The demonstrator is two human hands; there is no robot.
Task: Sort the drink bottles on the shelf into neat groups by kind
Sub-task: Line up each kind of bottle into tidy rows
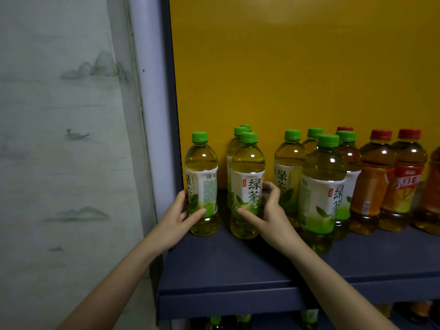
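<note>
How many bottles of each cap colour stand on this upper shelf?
Green-capped green tea bottles: 8
Red-capped iced tea bottles: 3
Total: 11 with caps showing; one more bottle at the right edge is cut off.

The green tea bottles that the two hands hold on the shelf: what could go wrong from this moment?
1. The right hand grips the second bottle low; its wrist is close to the front bottle, which stands nearest the shelf edge and might be knocked off.
2. The left hand also grips the leftmost bottle low, so it may tip when slid.
3. A red cap sits half hidden behind green caps; it could be missed.
</note>
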